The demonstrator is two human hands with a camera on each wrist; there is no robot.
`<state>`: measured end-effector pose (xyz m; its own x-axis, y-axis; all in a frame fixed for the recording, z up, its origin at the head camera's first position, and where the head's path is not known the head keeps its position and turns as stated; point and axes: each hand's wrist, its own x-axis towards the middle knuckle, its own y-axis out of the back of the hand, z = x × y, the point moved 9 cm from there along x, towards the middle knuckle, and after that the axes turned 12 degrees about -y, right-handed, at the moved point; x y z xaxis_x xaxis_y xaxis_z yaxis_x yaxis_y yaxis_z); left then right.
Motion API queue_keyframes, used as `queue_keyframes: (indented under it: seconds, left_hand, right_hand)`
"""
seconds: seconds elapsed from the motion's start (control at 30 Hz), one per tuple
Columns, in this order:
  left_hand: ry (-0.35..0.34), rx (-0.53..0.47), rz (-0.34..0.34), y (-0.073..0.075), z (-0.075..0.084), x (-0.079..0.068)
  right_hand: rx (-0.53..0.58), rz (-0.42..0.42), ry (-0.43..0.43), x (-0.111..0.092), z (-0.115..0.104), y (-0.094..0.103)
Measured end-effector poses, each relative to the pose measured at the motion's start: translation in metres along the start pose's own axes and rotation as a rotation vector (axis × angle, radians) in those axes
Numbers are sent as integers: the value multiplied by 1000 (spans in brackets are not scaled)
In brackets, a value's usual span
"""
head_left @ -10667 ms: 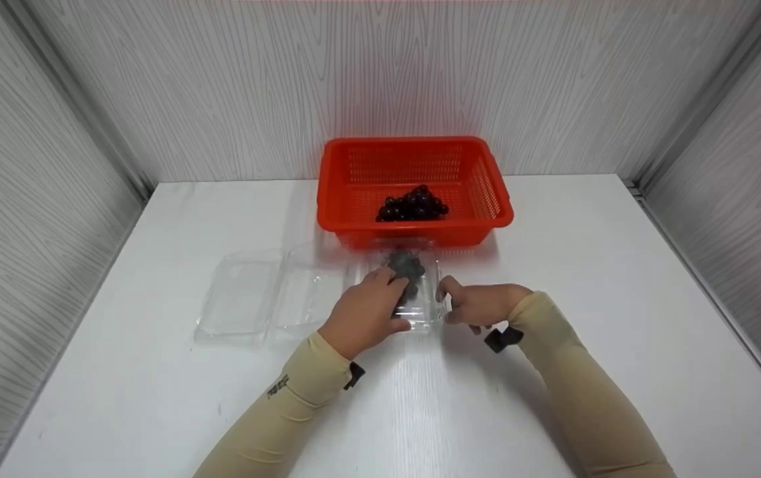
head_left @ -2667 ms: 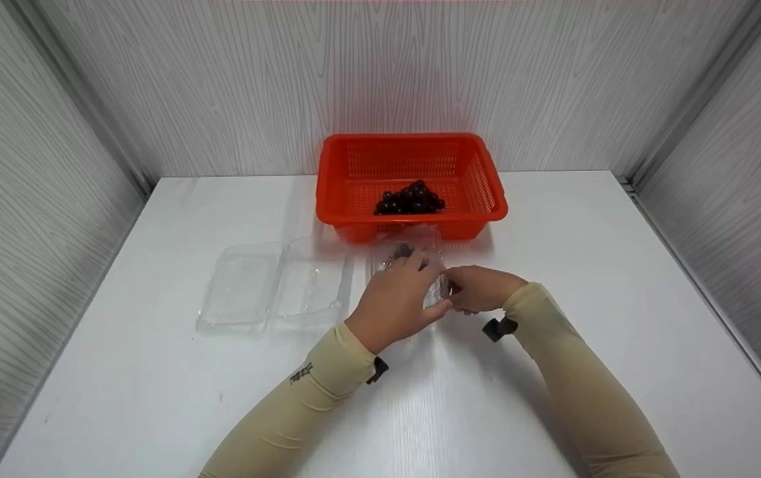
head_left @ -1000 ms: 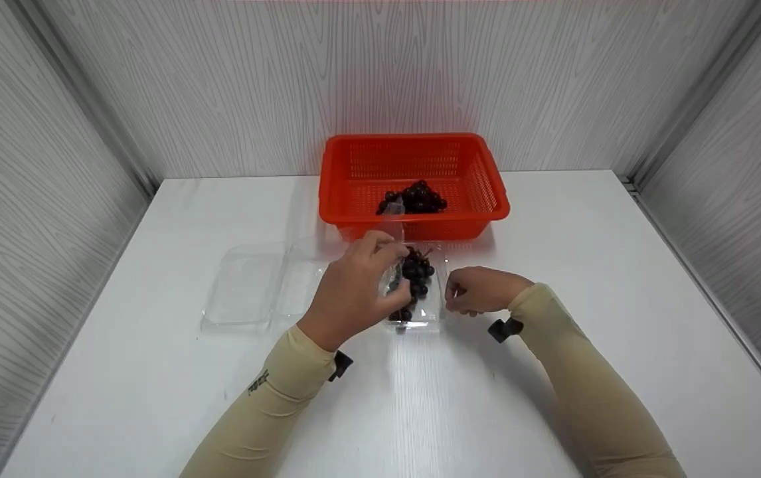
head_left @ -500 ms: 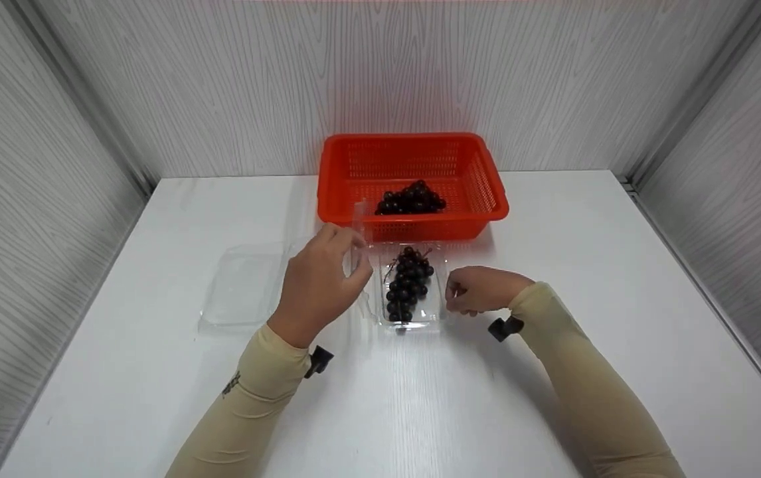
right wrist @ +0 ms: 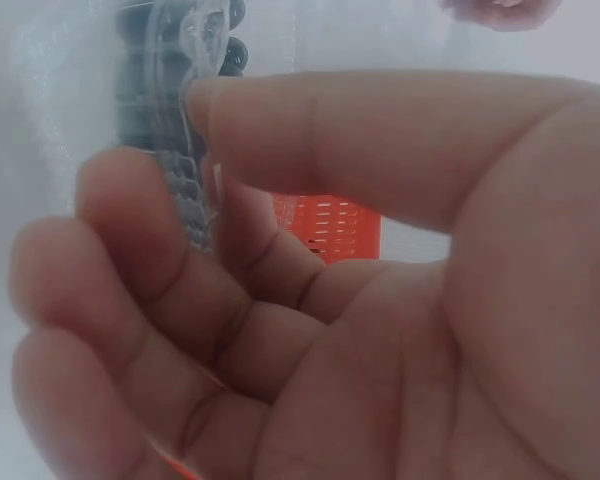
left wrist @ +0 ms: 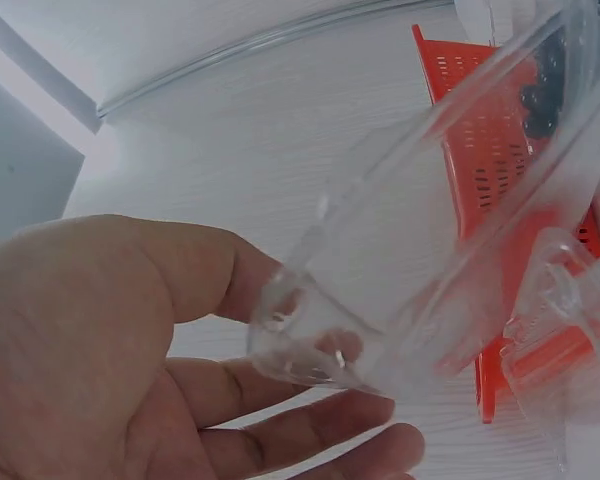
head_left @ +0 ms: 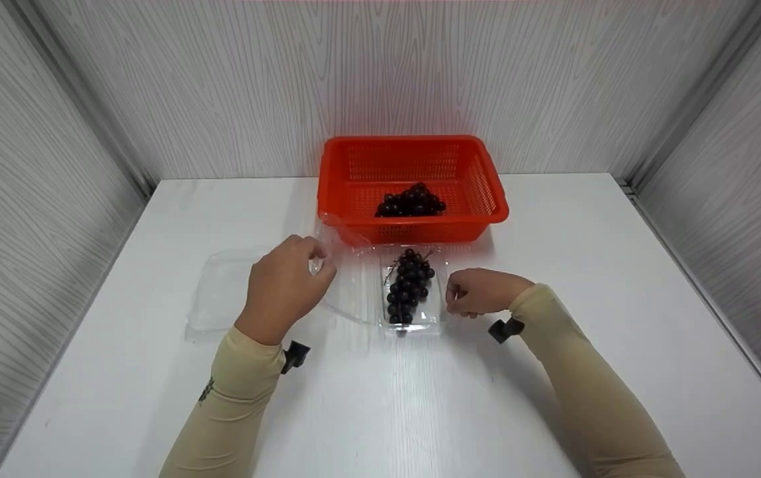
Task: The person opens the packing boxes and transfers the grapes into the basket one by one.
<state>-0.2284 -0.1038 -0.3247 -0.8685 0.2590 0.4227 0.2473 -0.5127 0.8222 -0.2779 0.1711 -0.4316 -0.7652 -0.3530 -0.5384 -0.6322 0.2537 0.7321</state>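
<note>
A clear plastic clamshell box [head_left: 430,311] stands on the table in front of the basket, a bunch of dark grapes [head_left: 408,287] lying in its base. My left hand [head_left: 285,287] pinches the outer edge of the raised lid [head_left: 352,282], left of the base. Up close in the left wrist view, the lid's corner [left wrist: 300,340] sits between thumb and fingers. At the base's right side is my right hand [head_left: 485,291], thumb and forefinger pinching the rim. The right wrist view shows the box wall [right wrist: 170,90] at those fingertips, with grapes behind it.
A red slotted basket [head_left: 414,229] stands against the back wall with more dark grapes [head_left: 412,201] inside. Another clear clamshell [head_left: 218,292] lies at the left, partly hidden behind my left hand. Side walls [head_left: 739,186] bound the white table.
Earlier my left hand was over the box and grapes. Over the last second it has swung the lid up and leftward, uncovering the grapes. My right hand has stayed at the box's right side.
</note>
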Motion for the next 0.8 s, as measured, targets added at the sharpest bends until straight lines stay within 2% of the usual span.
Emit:
queue_keyframes:
  seconds: [0.3, 0.47, 0.6, 0.7, 0.8]
  left_hand:
    - [108, 32, -161, -14, -24, -7]
    - [180, 29, -313, -27, -36, -11]
    - [206, 40, -428, -37, -41, -16]
    - [201, 56, -439, -38, -41, -17]
    - [184, 80, -402, -35, -36, -16]
  right_hand:
    - [10, -2, 3, -1, 0, -1]
    - [15, 9, 7, -3, -1, 0]
    - [17, 2, 19, -2, -1, -2]
    - [20, 3, 36, -2, -2, -3]
    - [13, 19, 52, -3, -5, -2]
